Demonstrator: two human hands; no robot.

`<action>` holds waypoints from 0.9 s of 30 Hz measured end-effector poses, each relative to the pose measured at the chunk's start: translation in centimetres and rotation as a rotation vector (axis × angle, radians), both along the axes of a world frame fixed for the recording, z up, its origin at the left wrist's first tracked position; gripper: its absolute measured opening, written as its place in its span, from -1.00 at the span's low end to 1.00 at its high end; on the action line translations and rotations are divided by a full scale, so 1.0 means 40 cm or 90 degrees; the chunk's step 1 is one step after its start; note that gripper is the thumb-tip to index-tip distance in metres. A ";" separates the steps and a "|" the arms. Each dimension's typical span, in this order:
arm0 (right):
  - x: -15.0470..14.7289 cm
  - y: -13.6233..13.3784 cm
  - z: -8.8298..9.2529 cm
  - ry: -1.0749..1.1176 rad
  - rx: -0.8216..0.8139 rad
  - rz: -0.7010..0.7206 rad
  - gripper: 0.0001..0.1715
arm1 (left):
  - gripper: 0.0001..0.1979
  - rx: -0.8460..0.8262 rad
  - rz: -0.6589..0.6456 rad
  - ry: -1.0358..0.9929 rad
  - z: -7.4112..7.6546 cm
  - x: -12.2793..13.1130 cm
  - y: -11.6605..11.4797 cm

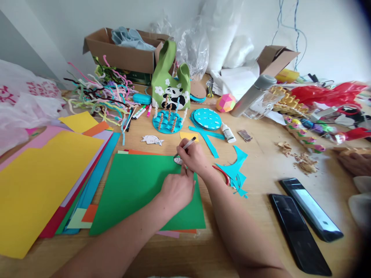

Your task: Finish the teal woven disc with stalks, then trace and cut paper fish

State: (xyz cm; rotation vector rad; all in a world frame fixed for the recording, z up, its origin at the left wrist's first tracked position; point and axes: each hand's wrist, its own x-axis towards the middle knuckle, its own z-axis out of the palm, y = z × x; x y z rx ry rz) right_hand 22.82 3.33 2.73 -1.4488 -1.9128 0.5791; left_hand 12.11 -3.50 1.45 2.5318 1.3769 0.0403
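Note:
My right hand [194, 154] is closed around a pen [189, 143] with a light barrel and dark end. Its tip meets the edge of a small white paper cutout [177, 160] with drawn lines, largely covered by my hands. The cutout lies near the top right corner of a green paper sheet [130, 189]. With its fingers bent, my left hand [177, 191] presses the cutout against the sheet, its fingertips beside the pen hand. Another white cutout, fish-shaped [152, 139], rests on the table beyond the sheet.
Coloured paper [58, 170] is stacked at left. Behind stand a blue disc with twisted stems [167, 122], a green panda bag [171, 83] and a grey flask [253, 94]. Blue scraps [233, 166] partly cover red-handled scissors [222, 173]. Two phones [298, 231] and another person's hand [355, 162] are at right.

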 end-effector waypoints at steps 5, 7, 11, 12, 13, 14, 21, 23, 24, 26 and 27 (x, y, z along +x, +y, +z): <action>-0.006 -0.006 -0.003 -0.040 0.011 0.020 -0.81 | -0.63 0.012 -0.005 -0.001 -0.005 0.000 0.002; -0.008 -0.007 -0.001 -0.055 0.014 0.026 -0.80 | -0.64 0.013 -0.006 -0.003 -0.005 -0.001 0.002; -0.010 -0.008 0.000 -0.067 0.016 0.033 -0.81 | -0.65 0.002 -0.004 -0.008 -0.002 -0.001 0.001; -0.010 -0.008 0.000 -0.070 0.017 0.033 -0.81 | -0.66 -0.002 -0.003 -0.008 -0.002 -0.001 0.001; -0.010 -0.008 0.000 -0.072 0.017 0.032 -0.82 | -0.66 -0.005 -0.002 -0.007 -0.002 -0.001 0.001; -0.010 -0.008 -0.001 -0.073 0.017 0.033 -0.82 | -0.66 -0.007 -0.001 -0.006 -0.001 -0.001 0.001; -0.011 -0.008 -0.004 -0.073 0.018 0.039 -0.81 | -0.67 0.004 -0.009 -0.011 0.000 -0.002 0.002; -0.011 -0.008 -0.003 -0.073 0.018 0.039 -0.81 | -0.68 0.006 -0.010 -0.015 0.002 -0.003 0.002; -0.011 -0.008 -0.003 -0.073 0.018 0.039 -0.81 | -0.68 0.007 -0.011 -0.016 0.003 -0.004 0.002; -0.011 -0.009 -0.003 -0.074 0.017 0.039 -0.81 | -0.68 0.007 -0.012 -0.017 0.005 -0.004 0.001; -0.012 -0.009 -0.003 -0.075 0.016 0.039 -0.81 | -0.67 0.006 -0.012 -0.017 0.005 -0.003 0.001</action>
